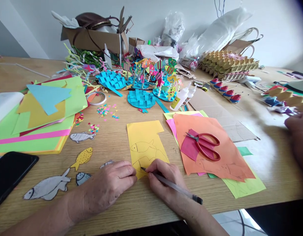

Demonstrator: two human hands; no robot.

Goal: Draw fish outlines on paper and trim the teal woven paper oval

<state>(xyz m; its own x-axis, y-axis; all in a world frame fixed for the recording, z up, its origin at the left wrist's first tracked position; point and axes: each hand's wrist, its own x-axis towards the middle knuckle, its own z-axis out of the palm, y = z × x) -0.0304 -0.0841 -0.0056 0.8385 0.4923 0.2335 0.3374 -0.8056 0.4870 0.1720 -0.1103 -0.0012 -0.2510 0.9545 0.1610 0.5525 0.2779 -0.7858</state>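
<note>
A sheet of yellow paper [145, 131] with fish outlines drawn on it lies in front of me. My right hand [166, 180] grips a pen [177, 187], its tip touching the paper's lower part. My left hand [112, 183], fingers curled together, holds down the paper's lower left edge against the table. Beside the left hand lie cut-out paper fish: a large grey one [46, 187], a dotted yellow one [82, 157], a small blue-grey one [83, 178] and a white one [82, 136]. Another small fish [107, 163] is partly hidden behind the left hand.
Red-handled scissors [207, 147] lie on orange paper [215, 126] at the right. Coloured sheets [75, 88] and a black phone [13, 173] are at the left. Woven blue paper discs [141, 99], glue bottles [179, 98] and egg cartons [227, 64] stand farther back. Another person's hand [299, 137] shows at the right edge.
</note>
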